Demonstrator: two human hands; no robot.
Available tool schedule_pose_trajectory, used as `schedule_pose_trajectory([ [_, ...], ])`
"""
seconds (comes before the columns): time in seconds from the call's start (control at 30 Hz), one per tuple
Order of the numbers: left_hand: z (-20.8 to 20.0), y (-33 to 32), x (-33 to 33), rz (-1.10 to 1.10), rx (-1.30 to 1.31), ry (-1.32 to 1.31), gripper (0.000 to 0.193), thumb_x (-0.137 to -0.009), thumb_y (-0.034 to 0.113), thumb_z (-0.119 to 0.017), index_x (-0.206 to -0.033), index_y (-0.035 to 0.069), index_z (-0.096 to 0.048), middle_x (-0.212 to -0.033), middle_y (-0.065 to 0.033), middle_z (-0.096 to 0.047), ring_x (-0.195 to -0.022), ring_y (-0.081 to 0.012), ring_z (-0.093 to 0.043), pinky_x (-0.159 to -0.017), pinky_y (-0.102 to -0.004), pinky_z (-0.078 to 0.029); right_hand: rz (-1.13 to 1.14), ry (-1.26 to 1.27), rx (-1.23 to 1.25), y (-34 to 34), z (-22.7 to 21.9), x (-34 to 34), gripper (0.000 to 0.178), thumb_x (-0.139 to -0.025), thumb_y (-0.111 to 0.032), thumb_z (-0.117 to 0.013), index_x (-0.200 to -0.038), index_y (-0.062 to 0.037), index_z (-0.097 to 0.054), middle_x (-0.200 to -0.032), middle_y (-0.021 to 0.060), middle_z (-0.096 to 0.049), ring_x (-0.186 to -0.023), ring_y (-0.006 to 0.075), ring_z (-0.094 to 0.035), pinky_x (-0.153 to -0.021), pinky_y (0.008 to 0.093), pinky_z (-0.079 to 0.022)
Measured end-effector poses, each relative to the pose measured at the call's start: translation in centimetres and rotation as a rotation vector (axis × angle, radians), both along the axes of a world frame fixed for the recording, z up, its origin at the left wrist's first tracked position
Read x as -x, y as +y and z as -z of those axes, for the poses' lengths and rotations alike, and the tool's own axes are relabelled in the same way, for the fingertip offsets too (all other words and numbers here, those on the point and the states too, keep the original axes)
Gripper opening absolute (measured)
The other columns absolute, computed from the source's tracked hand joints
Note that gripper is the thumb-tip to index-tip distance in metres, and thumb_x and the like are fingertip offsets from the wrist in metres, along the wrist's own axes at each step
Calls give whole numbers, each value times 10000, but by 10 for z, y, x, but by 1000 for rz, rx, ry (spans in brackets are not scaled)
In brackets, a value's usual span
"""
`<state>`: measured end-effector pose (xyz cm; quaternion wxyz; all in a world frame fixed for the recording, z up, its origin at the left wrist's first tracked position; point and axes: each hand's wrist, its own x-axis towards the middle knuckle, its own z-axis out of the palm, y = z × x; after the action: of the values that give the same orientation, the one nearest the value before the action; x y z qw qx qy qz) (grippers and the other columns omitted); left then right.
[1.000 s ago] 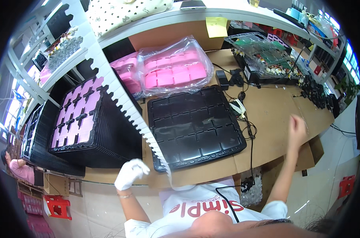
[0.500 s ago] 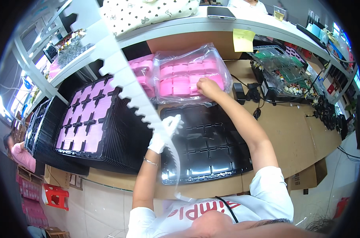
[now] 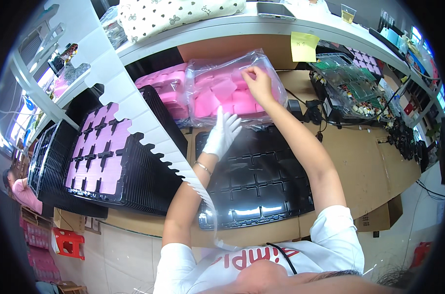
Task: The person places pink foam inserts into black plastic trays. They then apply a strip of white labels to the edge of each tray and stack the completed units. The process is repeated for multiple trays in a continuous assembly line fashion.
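Observation:
My left hand (image 3: 223, 132), in a white glove, is held open with fingers apart, at the near edge of a clear plastic bag (image 3: 276, 93) of pink foam pieces (image 3: 207, 104). One pink piece (image 3: 224, 91) stands tilted up just beyond its fingertips; whether they touch cannot be made out. My bare right hand (image 3: 258, 84) is over the bag's right side, thumb and fingers pinched at the pink pieces. What lies in the pinch is too small to tell. Below both hands a black plastic tray (image 3: 254, 176) with moulded cross ridges lies on the cardboard-covered table.
On the left rises a tall stack of black trays (image 3: 149, 171), its top one holding pink pads (image 3: 97, 147). A white toothed strip (image 3: 129, 93) crosses the view. At right are circuit boards (image 3: 349, 83) and cables (image 3: 403, 137). A shelf (image 3: 203, 36) spans the back.
My left hand has moved up and right from the tray to the bag, its fingers spreading. My right hand has risen slightly, and a pink piece now stands tilted.

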<state>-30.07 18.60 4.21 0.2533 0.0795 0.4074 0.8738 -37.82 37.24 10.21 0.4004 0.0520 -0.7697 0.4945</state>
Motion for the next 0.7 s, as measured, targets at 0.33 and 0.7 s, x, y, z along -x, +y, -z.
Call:
schedule_pose_trajectory([
  [0.33,24,-66,13,50,-388,1,793,-865,660,-565,-1362,70,-379,-1063,-60,-586,-766,-135,-536,-584,-257,-444,163,27,104,21,-1,-116,388,-967,-378,-557,-1184,-62,-614,-1209,135,-581,-1132,248,-530,-966,346,-415],
  [0.7,-30,-29,-47,-239,-329,-253,710,-850,518,-691,-1339,128,-353,-1151,-76,-542,-848,-169,-558,-686,-311,-478,-835,-862,1249,70,61,-141,411,-844,-396,-746,-1058,-81,-593,-921,44,-652,-576,73,-415,-497,203,-347],
])
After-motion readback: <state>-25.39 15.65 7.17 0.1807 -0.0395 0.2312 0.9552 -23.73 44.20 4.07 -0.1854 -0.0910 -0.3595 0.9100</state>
